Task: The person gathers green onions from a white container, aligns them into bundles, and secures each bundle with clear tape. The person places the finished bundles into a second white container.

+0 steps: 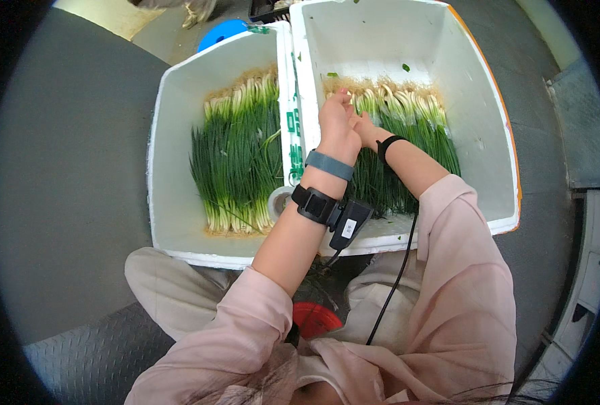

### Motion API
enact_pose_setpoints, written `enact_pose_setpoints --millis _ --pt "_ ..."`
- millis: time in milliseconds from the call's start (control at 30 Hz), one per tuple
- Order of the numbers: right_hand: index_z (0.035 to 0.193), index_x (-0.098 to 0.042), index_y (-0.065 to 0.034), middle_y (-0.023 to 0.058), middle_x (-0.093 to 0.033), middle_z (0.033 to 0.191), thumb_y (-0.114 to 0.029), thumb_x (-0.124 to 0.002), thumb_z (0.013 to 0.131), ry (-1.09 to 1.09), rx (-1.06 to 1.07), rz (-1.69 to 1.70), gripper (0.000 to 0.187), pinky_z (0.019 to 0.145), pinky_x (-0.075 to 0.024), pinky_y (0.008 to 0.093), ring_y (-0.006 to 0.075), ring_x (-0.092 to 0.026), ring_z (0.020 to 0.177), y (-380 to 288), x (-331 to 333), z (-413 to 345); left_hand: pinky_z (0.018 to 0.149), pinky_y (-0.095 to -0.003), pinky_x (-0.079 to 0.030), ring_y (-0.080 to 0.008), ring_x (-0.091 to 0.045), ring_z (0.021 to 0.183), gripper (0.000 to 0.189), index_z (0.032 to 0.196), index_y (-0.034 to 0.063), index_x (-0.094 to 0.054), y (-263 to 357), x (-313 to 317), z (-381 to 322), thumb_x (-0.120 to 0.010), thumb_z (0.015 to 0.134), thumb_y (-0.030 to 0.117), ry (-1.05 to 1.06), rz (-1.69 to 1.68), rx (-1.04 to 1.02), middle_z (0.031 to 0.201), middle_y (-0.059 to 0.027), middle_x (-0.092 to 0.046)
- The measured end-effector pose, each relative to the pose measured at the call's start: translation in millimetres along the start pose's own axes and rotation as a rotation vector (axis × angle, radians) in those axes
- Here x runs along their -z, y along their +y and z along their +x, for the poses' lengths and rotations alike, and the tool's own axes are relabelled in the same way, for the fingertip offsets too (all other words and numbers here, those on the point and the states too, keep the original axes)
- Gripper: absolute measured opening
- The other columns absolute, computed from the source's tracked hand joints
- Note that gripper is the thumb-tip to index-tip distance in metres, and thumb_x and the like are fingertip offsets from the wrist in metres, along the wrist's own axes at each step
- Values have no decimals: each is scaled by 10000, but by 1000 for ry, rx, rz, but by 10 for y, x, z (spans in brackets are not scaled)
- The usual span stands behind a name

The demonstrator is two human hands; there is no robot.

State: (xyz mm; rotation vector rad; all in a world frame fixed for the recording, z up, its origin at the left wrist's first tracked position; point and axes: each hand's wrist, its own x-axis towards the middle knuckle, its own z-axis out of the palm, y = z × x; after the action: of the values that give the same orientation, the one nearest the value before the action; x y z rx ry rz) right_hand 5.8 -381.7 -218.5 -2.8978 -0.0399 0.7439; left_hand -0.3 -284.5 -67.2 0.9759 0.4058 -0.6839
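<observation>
Two white foam boxes stand side by side before me. The right foam box [472, 126] holds a layer of green onions [416, 109], their pale rooted ends away from me. Over the left end of that layer is my left hand [338, 121], palm turned partly up, fingers near the roots. Close against it, partly hidden behind it, is my right hand [365, 129]. Whether either hand grips stalks cannot be told. In the left foam box [171, 101] lie more green onions [239, 142], with pale ends at both far and near sides. A roll of tape [278, 200] sits by the boxes' shared wall.
A black cable [393, 288] hangs from near my right arm past my lap. Between my legs is a red round object [315, 319]. Behind the left box show a blue object [221, 33] and a black crate [264, 12]. A metal cabinet stands at the right.
</observation>
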Motion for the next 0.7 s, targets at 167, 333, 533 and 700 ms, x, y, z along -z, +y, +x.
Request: enact_pose_setpoints --millis 167,333,533,700 --pt "1431 -299 -152 125 -426 1399 -519 -545 839 -34 13 8 739 1044 -292 533 323 -349 1316 118 168 -275 982 -432 -345 -231 -449 1148 276 1131 72 -496 419 117 -300 -502 862 133 -240 -77 25 1165 -111 -480" --pt "1404 -331 -62 210 -504 1307 -421 -568 884 43 -9 320 675 998 -395 432 356 -496 1189 199 497 -733 865 -370 -432 -220 -518 1057 277 1104 65 -483 1112 650 -608 -554 838 88 -404 -45 -150 1094 -80 -544" --pt "1182 -582 -44 127 -669 1032 -280 -601 882 273 74 465 383 805 -498 357 238 -643 909 -278 1105 -1467 805 -384 -469 -264 -556 965 164 1031 30 -500 2113 1781 -759 -490 882 97 -249 -148 -149 1036 -165 -549" --pt "1150 -592 -47 55 -652 937 -196 -593 903 188 167 713 288 795 -475 270 124 -610 849 -1347 1607 -1856 816 -385 -470 -254 -533 977 212 1102 13 -458 2849 2575 -901 -439 910 103 -116 -160 -386 1068 -170 -519"
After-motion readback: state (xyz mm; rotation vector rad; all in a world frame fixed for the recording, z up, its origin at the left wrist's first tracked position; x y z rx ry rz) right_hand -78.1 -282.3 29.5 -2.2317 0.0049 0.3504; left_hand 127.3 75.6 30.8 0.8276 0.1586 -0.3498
